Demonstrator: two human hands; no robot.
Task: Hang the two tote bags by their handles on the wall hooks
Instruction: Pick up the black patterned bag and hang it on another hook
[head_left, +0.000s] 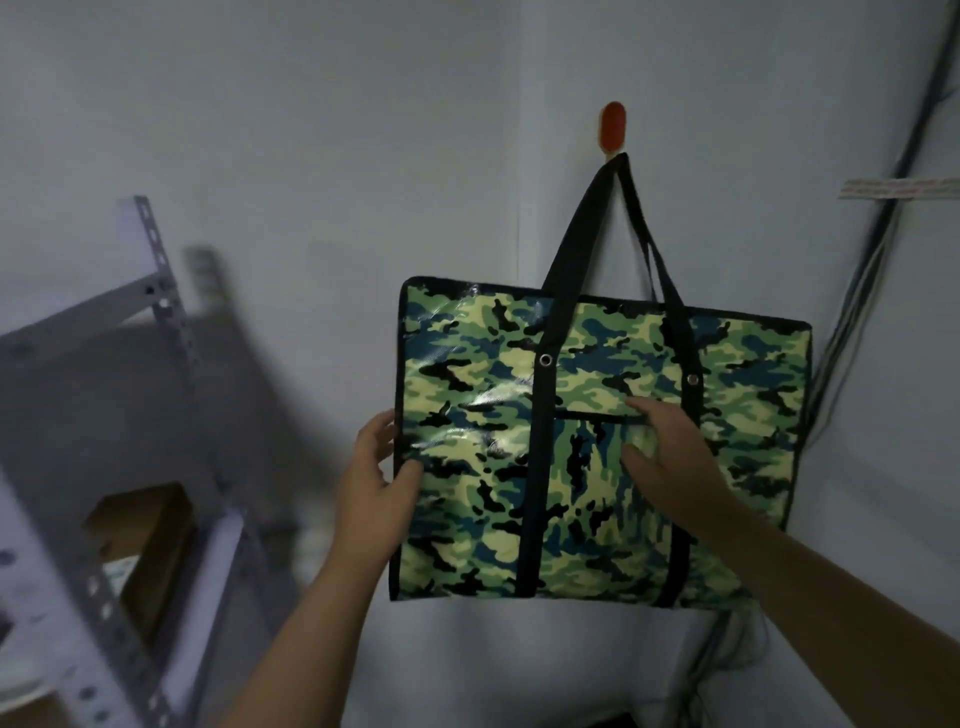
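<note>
A green camouflage tote bag (727, 405) hangs flat against the white wall, its black handles (576, 244) looped over an orange wall hook (612, 127). My left hand (371, 467) pinches the bag's left edge between thumb and fingers. My right hand (667, 457) lies spread on the front of the bag, near the small pocket between the two black straps. Only one tote bag and one hook are in view.
A grey metal shelving rack (150, 322) stands at the left, blurred, with a cardboard box (150, 530) on a lower shelf. Dark cables (878, 223) run down the wall at the right, beside a strip of tape (898, 188).
</note>
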